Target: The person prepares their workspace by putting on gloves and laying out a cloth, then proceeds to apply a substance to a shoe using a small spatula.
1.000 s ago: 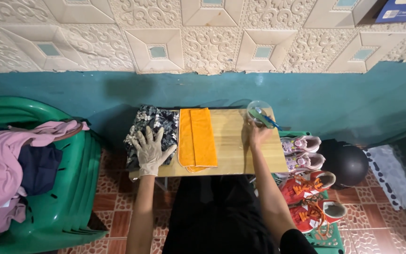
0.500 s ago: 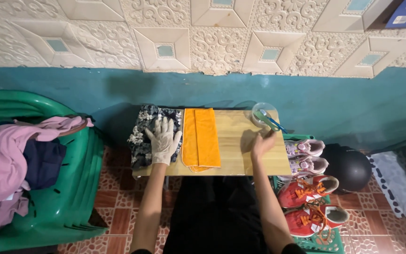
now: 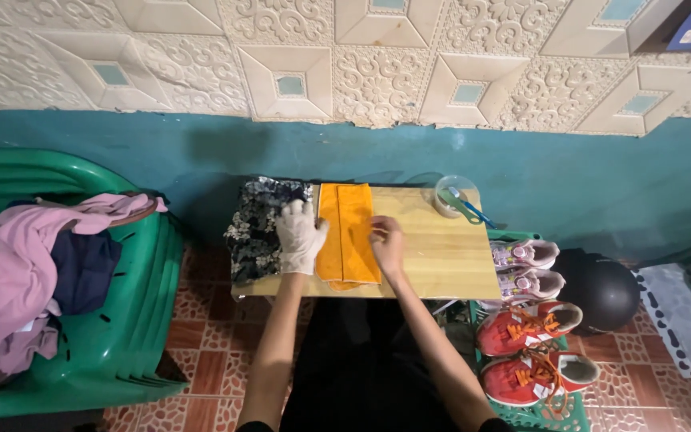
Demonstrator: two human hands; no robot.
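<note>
A folded orange cloth [image 3: 349,234] lies flat on the small light wooden table [image 3: 441,256], a little left of the table's middle, its long side running from twelve to six o'clock and its near end hanging slightly over the front edge. The left hand [image 3: 299,237], in a whitish glove, rests palm down at the cloth's nine o'clock side, fingers spread flat and gripping nothing, straddling the orange edge and the dark floral-patterned fabric [image 3: 259,228] that covers the table's left end. The bare right hand [image 3: 387,244] sits at the cloth's three o'clock edge, fingers curled and touching the border; I cannot tell whether it actually pinches the cloth.

At the table's one o'clock corner stands a clear round plastic container [image 3: 455,196] with a green and blue tool laid across it. At nine o'clock, well apart, a green plastic chair [image 3: 121,320] holds pink and navy clothes [image 3: 33,272]. At four o'clock, red shoes with orange laces [image 3: 529,348] sit by pale pink shoes [image 3: 525,268] and a black helmet [image 3: 605,292].
</note>
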